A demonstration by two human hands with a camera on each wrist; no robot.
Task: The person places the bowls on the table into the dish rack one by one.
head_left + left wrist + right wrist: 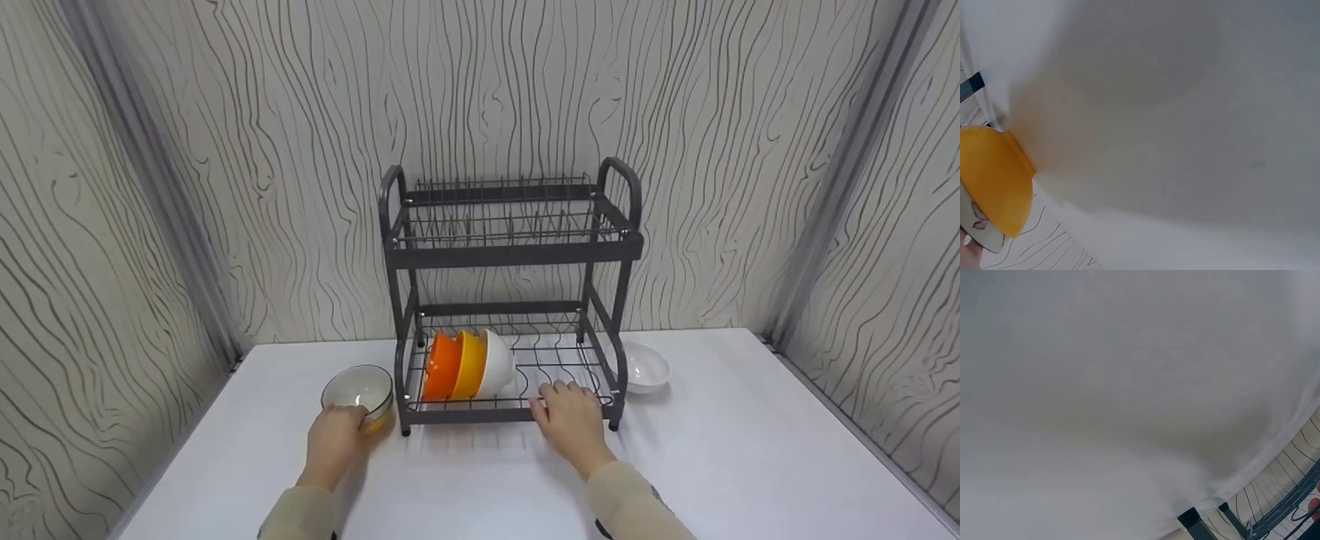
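Left of the rack, my left hand (pixel 335 442) grips the near edge of a white bowl (pixel 358 384) with a thin dark rim. A yellow bowl (pixel 996 174) sits under that bowl, and a leaf-like print shows on the white bowl's side in the left wrist view. My right hand (pixel 574 424) lies palm down over the front rail of the dark two-tier dish rack (pixel 517 255), its fingers reaching over the lower shelf. Standing on edge at that shelf's left are an orange bowl (pixel 441 367), a yellow-orange bowl (pixel 469 365) and a white bowl (pixel 496 365).
A small white dish (pixel 646 367) stands on the white table (pixel 465 487) just right of the rack. The rack's upper tier holds only its wire dividers. Wood-grain patterned panels (pixel 502 90) close off the back and both sides.
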